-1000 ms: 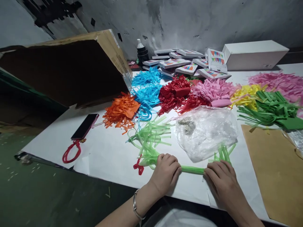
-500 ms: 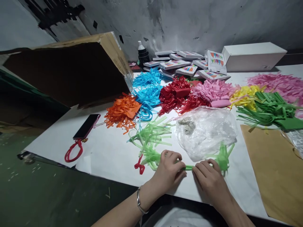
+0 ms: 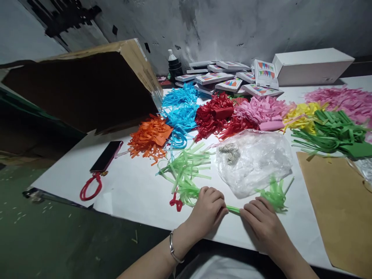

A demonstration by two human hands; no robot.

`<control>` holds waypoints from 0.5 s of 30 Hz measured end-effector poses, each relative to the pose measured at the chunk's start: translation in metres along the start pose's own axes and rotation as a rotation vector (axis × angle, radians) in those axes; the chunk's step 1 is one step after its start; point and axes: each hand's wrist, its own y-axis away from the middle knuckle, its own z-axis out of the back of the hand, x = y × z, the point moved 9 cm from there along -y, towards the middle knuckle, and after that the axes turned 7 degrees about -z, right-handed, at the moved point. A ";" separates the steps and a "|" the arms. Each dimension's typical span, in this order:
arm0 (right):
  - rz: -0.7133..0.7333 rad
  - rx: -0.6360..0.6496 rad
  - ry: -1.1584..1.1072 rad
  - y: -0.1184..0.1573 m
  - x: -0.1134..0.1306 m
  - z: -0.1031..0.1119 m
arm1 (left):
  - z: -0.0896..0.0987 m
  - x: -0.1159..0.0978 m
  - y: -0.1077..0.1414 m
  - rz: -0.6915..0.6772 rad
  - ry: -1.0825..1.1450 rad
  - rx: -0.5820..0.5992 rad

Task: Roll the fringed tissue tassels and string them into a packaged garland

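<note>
A light green paper tassel point(image 3: 233, 209) stretches between my hands, its middle rolled into a thin strand and fringed at both ends. My left hand point(image 3: 207, 211) is closed around the strand on the left, with fringe fanning out beyond the knuckles. On the other side, my right hand point(image 3: 259, 219) pinches it, and its other fringe point(image 3: 274, 195) spreads past the fingers. Just beyond my left hand lie more light green strips point(image 3: 188, 162). A small red twisted piece point(image 3: 176, 202) rests beside the left fringe. The fingertips are partly hidden.
Behind my hands lies a clear plastic bag point(image 3: 258, 162). Fringed paper bundles stand further back: orange point(image 3: 149, 137), blue point(image 3: 181, 112), red point(image 3: 213, 116), pink point(image 3: 261, 112), green point(image 3: 337, 133). A phone point(image 3: 106, 157), cardboard box point(image 3: 136, 66), small boxes point(image 3: 213, 78) and brown sheet point(image 3: 334, 201) surround them.
My right hand has shifted slightly right and down, showing a little more of the twisted strand. The right fringe now lies lower and more spread. The red piece has moved slightly right.
</note>
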 end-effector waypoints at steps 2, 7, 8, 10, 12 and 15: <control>0.051 0.012 0.021 0.013 -0.005 0.010 | -0.001 0.000 0.002 -0.004 -0.010 0.001; -0.047 -0.006 0.093 0.027 -0.012 0.017 | -0.005 -0.005 -0.001 0.004 -0.072 0.056; -0.092 -0.033 0.102 0.026 -0.013 0.017 | -0.006 -0.006 -0.004 0.021 -0.105 0.093; -0.165 -0.076 0.122 0.024 -0.013 0.016 | -0.009 -0.006 -0.009 0.055 -0.185 0.169; -0.246 -0.099 0.143 0.023 -0.016 0.015 | -0.009 -0.006 -0.015 0.072 -0.244 0.214; -0.353 -0.111 0.163 0.024 -0.022 0.016 | -0.007 -0.007 -0.022 0.026 -0.262 0.232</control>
